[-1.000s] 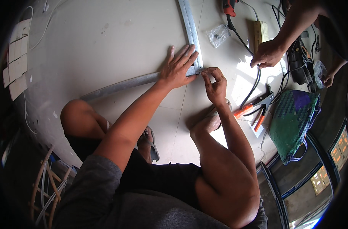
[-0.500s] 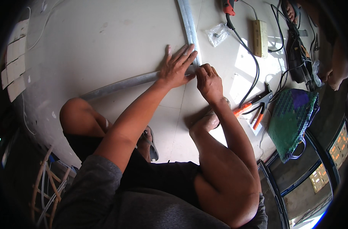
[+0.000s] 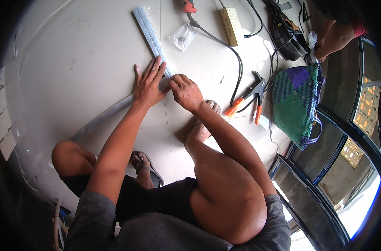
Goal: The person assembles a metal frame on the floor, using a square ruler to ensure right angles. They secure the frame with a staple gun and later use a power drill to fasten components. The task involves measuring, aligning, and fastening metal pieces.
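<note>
Two grey metal channels meet at a corner on the tiled floor. The straight channel [image 3: 148, 32] runs away from me, and the other channel [image 3: 104, 114] runs toward my left knee. My left hand [image 3: 149, 85] lies at the corner with its fingers spread, the fingertips resting on the straight channel. Against that channel's near end, my right hand [image 3: 185, 91] is closed, fingers pinched together; whatever is between them is hidden. To its right lie a small thin pin [image 3: 222, 79] and a black tool with orange handles, like a hand riveter [image 3: 250, 95].
Beyond lie a clear plastic bag [image 3: 184, 37], a red corded power tool [image 3: 188, 6] and a cream power strip [image 3: 231, 26]. Right are a black bag [image 3: 287, 37], a woven green and purple bag [image 3: 296, 106], dark-framed panels [image 3: 324, 138] and another person's leg [image 3: 337, 37].
The view has swung, so everything sits further left in it. Both hands keep their places at the corner of the channels. The pin on the floor now shows.
</note>
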The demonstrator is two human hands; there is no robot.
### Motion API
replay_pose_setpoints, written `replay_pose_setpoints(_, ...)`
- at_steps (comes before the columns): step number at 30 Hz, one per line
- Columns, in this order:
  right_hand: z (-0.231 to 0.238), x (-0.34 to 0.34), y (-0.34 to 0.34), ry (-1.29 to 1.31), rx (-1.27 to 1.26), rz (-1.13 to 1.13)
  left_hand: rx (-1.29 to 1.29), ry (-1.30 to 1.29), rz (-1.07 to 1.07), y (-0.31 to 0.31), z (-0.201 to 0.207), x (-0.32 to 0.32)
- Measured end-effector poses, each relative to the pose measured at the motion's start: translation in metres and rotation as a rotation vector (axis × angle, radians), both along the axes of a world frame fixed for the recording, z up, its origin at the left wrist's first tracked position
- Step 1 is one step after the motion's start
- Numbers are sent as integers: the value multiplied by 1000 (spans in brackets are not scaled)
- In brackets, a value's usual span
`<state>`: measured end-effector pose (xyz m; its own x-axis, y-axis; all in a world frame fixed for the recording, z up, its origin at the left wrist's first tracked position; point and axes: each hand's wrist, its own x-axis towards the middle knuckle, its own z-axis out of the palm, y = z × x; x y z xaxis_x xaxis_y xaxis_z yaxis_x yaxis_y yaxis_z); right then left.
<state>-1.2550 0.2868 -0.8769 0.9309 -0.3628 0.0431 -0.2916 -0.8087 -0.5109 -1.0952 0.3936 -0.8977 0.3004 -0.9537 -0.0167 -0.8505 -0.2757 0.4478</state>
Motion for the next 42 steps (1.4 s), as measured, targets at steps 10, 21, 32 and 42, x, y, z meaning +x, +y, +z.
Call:
replay_pose_setpoints(10,2,7,5,49,86,-142,0,-5,9,2,0,0)
replay_pose_setpoints(21,5,7,4,20,92,-177,22,-9,16,4,2,-1)
replay_pose_setpoints(32,16,8,0,46,203,-239,-10,-5,16,2,4,2)
replay_pose_setpoints(42,36,19,-22,204,266,-128,-35,31,51,6,4,2)
